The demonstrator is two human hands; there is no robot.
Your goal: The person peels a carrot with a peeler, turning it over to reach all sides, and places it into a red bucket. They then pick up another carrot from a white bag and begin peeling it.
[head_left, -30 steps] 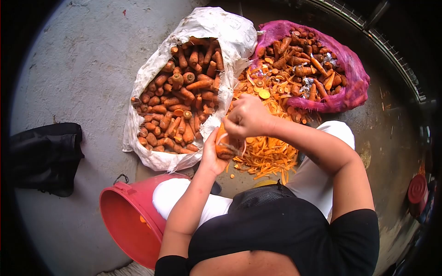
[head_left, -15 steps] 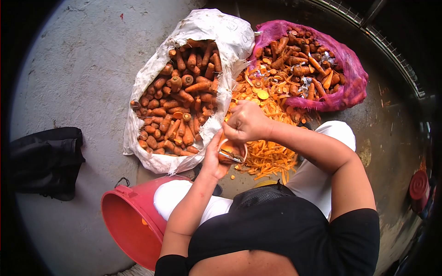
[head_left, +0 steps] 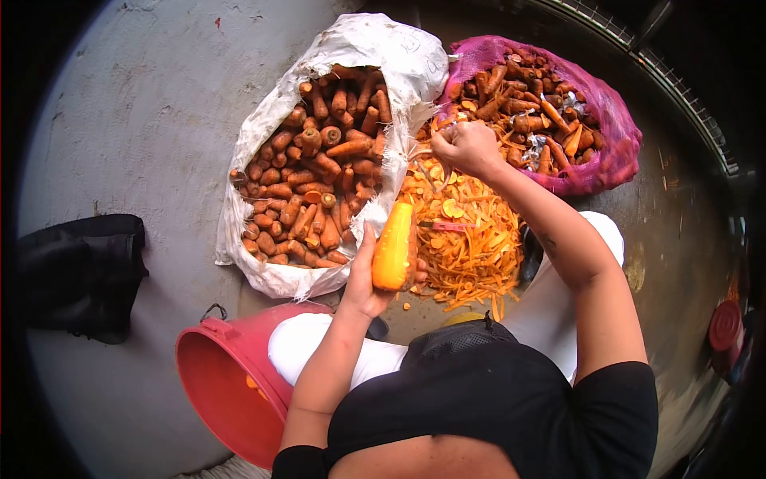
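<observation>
Head view, two hands (head_left: 367,281) (head_left: 467,148), one held carrot (head_left: 393,254)

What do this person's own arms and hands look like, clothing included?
The left hand and right hand are ungloved, with no watch visible. Short black sleeves, left and right, leave both forearms uncovered.

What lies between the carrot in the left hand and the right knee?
Past the carrot, the head view shows orange peelings with a red item on them, then a dark shoe near the knee.
</observation>
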